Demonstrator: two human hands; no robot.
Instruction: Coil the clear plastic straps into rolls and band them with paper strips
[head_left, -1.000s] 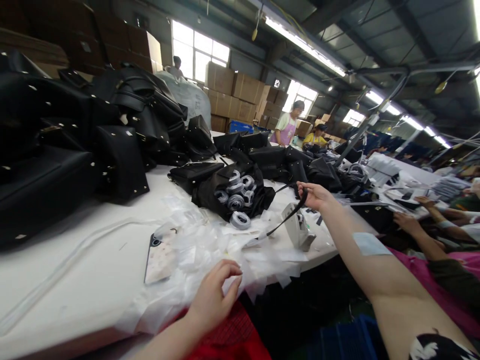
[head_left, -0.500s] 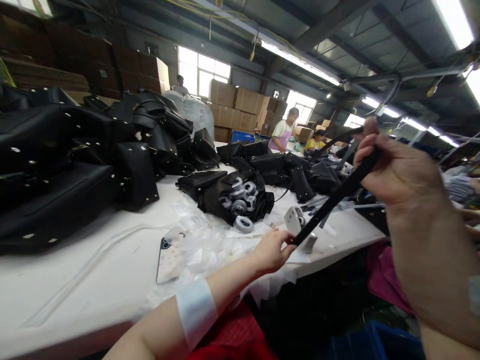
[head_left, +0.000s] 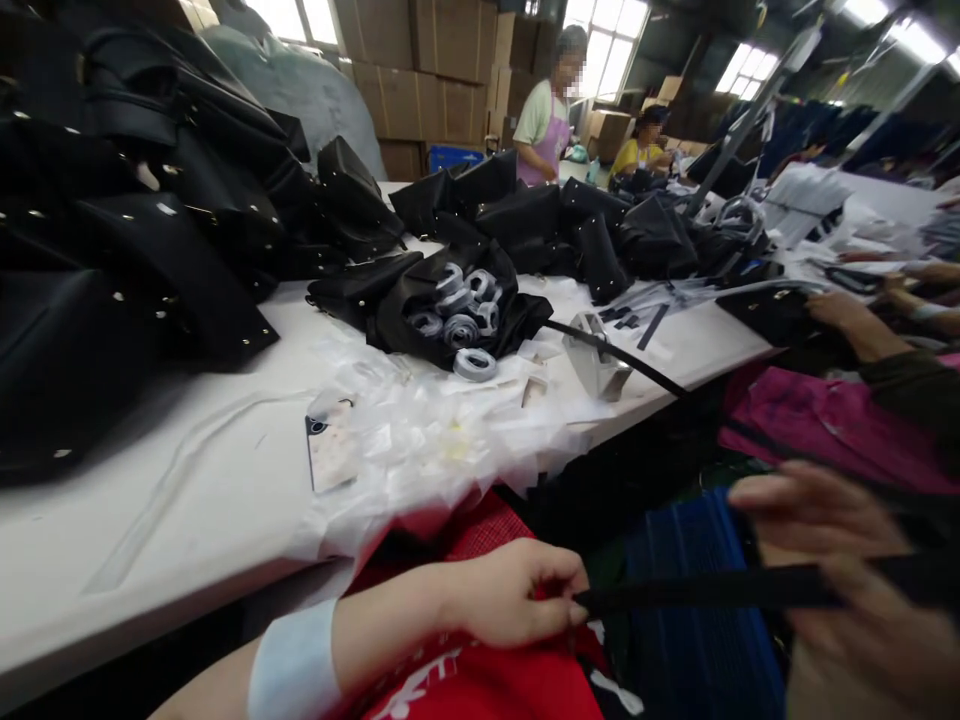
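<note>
Low in front of me, my left hand [head_left: 517,592] pinches one end of a black strap [head_left: 697,594] between thumb and fingers, above my red apron [head_left: 487,680]. The strap runs level to the right, into my right hand [head_left: 832,560], which is smeared by motion. Its thumb and fingers close around the strap, which goes on past it to the right edge. Across the table's front edge trails another stretch of black strap [head_left: 615,350], beside a tape dispenser [head_left: 596,360]. Where that stretch leads below the edge is hard to make out.
Black bags [head_left: 187,200] heap up on the left of the white table [head_left: 187,470]. Grey tape rolls [head_left: 474,364] lie in and by an open black bag. A phone [head_left: 331,450] rests among clear plastic scraps [head_left: 427,430]. A blue crate [head_left: 697,600] stands below; a co-worker's hand [head_left: 844,312] is at right.
Both my hands have come down from above the table's edge to lap level, with the strap still held and now nearly level. My view has tilted downward.
</note>
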